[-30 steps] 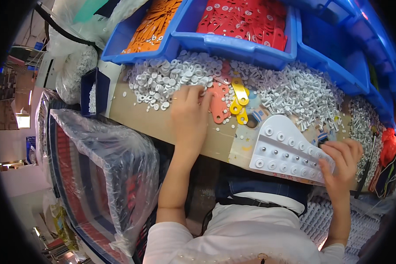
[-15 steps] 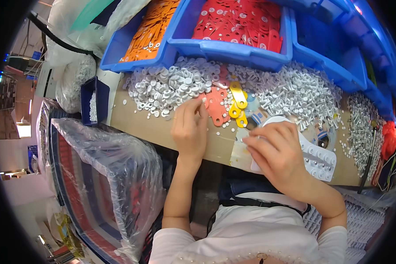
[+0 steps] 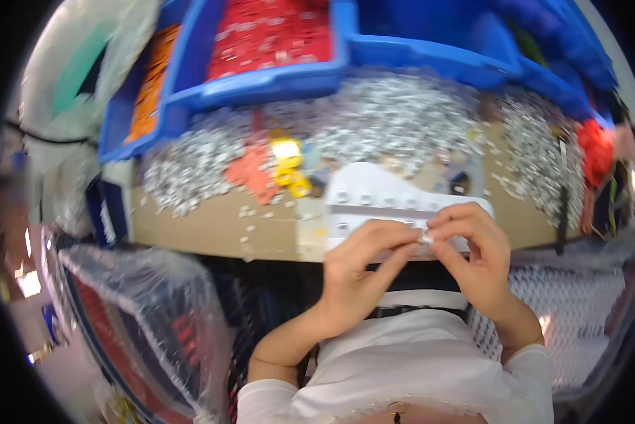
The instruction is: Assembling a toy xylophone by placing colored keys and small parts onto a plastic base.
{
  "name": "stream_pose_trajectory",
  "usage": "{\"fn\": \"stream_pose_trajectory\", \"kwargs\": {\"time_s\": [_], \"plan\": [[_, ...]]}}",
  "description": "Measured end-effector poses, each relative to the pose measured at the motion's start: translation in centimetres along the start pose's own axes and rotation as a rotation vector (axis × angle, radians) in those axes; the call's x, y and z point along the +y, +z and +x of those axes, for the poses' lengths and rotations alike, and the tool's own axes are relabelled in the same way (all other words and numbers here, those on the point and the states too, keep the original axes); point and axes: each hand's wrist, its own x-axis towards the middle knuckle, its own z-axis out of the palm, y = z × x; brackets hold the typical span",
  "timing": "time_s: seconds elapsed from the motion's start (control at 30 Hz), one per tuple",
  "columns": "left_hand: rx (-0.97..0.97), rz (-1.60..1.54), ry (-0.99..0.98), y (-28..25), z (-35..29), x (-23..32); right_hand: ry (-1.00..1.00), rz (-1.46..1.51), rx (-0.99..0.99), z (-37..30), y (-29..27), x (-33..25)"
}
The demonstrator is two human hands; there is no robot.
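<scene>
Small white piece (image 3: 425,239) between both fingertips (image 3: 411,245)

I see glossy blue plastic bins (image 3: 275,81) and a matt white plastic tray (image 3: 374,194). Bench top (image 3: 190,230) looks like matt cardboard. Clear plastic wrap (image 3: 148,311) is shiny and crinkled.

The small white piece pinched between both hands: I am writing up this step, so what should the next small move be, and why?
Probably lower the small white piece onto the white tray just behind it. The left hand and right hand pinch it together at the fingertips, right over the tray's near edge, and rows of round seats show on the tray. The blurred picture hides which seat is free.
</scene>
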Motion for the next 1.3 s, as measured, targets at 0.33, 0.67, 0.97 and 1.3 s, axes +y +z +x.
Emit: {"fn": "stream_pose_trajectory", "kwargs": {"time_s": [0.33, 0.67, 0.97, 1.3], "plan": [[-0.266, 0.511, 0.425, 6.4, 2.2, -0.5, 0.421, -0.094, 0.150, -5.2, -6.3, 2.4], [-0.445, 0.752, 0.654, 5.8, 1.5, -1.5, 0.348, -0.155, 0.097, -5.7, -5.1, 4.3], [-0.360, 0.903, 0.767, 5.9, 0.4, -2.7, -0.156, -0.500, 0.251, -7.6, -4.1, 7.5], [-0.186, 0.649, 0.528, 7.4, 0.9, -2.2, 0.004, -0.392, 0.471, -8.1, -1.8, 7.3]]}}
